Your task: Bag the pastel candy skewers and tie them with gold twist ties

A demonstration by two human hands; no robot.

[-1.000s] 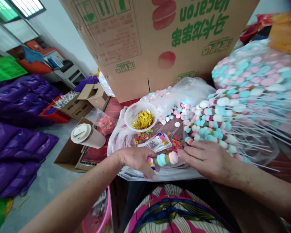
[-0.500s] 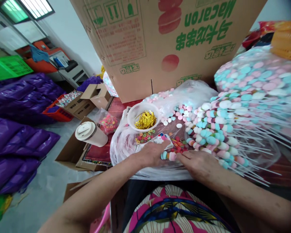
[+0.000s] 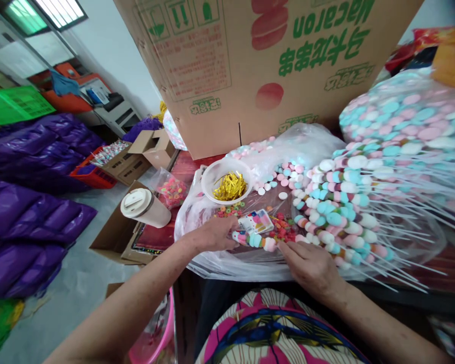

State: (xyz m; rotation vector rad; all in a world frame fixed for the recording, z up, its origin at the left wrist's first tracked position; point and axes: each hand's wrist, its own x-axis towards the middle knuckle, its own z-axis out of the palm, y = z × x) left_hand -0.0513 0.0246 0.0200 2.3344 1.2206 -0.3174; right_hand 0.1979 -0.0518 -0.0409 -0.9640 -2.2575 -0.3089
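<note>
A short marshmallow skewer (image 3: 256, 240) with pink, blue and white pieces lies between my hands on clear plastic sheeting (image 3: 197, 217). My left hand (image 3: 212, 233) pinches its left end with closed fingers. My right hand (image 3: 313, 265) holds the other end, fingers curled around the stick. Just behind the skewer lies a small stack of printed cards (image 3: 256, 221) among loose ring candies (image 3: 284, 230). A white bowl (image 3: 227, 178) holds gold twist ties.
A big heap of finished skewers (image 3: 349, 202) fans out to the right, sticks pointing right. A large cardboard box (image 3: 265, 65) stands behind. A lidded paper cup (image 3: 144, 207) sits left, over open cartons. Purple bags (image 3: 26, 212) cover the floor.
My left hand moved up from the table's front edge to the skewer's left end. The skewer now shows more pieces and sits slightly farther from me.
</note>
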